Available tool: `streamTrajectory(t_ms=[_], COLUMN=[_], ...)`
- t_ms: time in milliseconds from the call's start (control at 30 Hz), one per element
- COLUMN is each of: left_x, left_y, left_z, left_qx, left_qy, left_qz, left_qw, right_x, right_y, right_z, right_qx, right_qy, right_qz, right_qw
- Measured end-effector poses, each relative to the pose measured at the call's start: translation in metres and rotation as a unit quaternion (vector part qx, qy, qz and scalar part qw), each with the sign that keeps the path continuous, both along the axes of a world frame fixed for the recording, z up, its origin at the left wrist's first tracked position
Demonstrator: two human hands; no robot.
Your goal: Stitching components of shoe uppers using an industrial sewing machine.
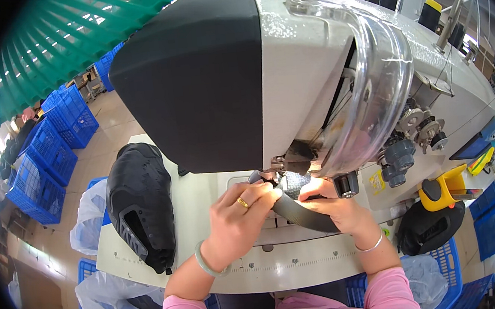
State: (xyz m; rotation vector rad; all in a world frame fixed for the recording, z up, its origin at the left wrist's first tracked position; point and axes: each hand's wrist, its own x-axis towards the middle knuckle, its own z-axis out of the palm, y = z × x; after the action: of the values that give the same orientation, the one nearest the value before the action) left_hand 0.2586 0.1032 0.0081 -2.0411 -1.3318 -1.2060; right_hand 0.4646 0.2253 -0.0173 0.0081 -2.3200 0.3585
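Note:
A sewing machine with a black end cover (192,88) and a white body stands before me. Below its needle area, a dark, curved strip of material (303,216) is held in both hands. My left hand (238,213), wearing a gold ring, pinches the strip's left part close to the presser foot (279,164). Fingers of my right hand (342,209) grip the strip farther right, thumb and forefinger near the foot. Part of the strip is hidden by my fingers and the machine head. What the strip belongs to cannot be made out.
A black padded piece (140,208) lies on the table's left side; another black piece (430,226) is at the right, beside a yellow holder (444,188). Blue crates (37,188) line the left floor. A green slatted plastic object (79,42) overhangs the upper left.

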Motion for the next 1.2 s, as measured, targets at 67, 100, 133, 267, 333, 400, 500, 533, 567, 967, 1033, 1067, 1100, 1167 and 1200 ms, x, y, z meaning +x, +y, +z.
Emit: streamTrajectory(t_ms=[67, 100, 133, 267, 333, 400, 500, 533, 567, 967, 1033, 1067, 1100, 1167, 1200], left_x=[0.001, 0.001, 0.000, -0.001, 0.001, 0.001, 0.000, 0.000, 0.001, 0.003, 0.003, 0.003, 0.002, -0.003, -0.005], left_y=[-0.002, -0.003, -0.003, -0.007, -0.008, -0.008, -0.008, -0.008, -0.007, -0.004, -0.003, -0.002, -0.002, 0.000, 0.001], left_z=[0.003, 0.005, 0.006, 0.007, 0.007, 0.007, 0.005, 0.005, 0.005, 0.011, 0.010, 0.010, 0.010, 0.007, 0.005], left_qx=[0.006, 0.013, 0.013, 0.003, 0.003, 0.002, -0.009, -0.009, -0.014, -0.008, 0.006, 0.013, 0.020, -0.008, -0.035], left_qy=[0.029, 0.058, 0.059, 0.090, 0.091, 0.088, 0.085, 0.085, 0.081, 0.094, 0.099, 0.088, 0.078, 0.022, -0.034], left_qz=[0.002, 0.007, 0.008, 0.008, 0.012, 0.013, 0.004, 0.005, 0.012, 0.021, 0.019, 0.013, 0.008, 0.005, 0.002], left_qw=[1.000, 0.998, 0.998, 0.996, 0.996, 0.996, 0.996, 0.996, 0.997, 0.995, 0.995, 0.996, 0.997, 1.000, 0.999], right_x=[-0.003, -0.004, -0.004, -0.004, -0.003, -0.004, -0.007, -0.008, -0.009, -0.017, -0.018, -0.018, -0.016, -0.013, -0.013], right_y=[-0.003, -0.004, -0.006, -0.010, -0.012, -0.013, -0.011, -0.010, -0.009, -0.003, -0.004, -0.005, -0.006, -0.008, -0.008], right_z=[0.001, 0.002, 0.003, 0.002, 0.001, -0.002, -0.006, -0.006, -0.006, 0.000, 0.004, 0.005, 0.005, 0.003, 0.005], right_qx=[-0.060, -0.061, -0.058, -0.076, -0.057, -0.039, -0.032, -0.013, 0.006, 0.058, 0.065, 0.073, 0.073, 0.077, 0.077], right_qy=[0.023, 0.024, 0.022, 0.017, 0.019, 0.020, 0.043, 0.052, 0.061, 0.121, 0.119, 0.118, 0.117, 0.084, 0.084], right_qz=[-0.002, -0.001, -0.009, -0.040, -0.050, -0.059, -0.068, -0.074, -0.080, -0.075, -0.076, -0.076, -0.076, -0.115, -0.114], right_qw=[0.998, 0.998, 0.998, 0.996, 0.997, 0.997, 0.996, 0.996, 0.995, 0.988, 0.988, 0.987, 0.987, 0.987, 0.987])
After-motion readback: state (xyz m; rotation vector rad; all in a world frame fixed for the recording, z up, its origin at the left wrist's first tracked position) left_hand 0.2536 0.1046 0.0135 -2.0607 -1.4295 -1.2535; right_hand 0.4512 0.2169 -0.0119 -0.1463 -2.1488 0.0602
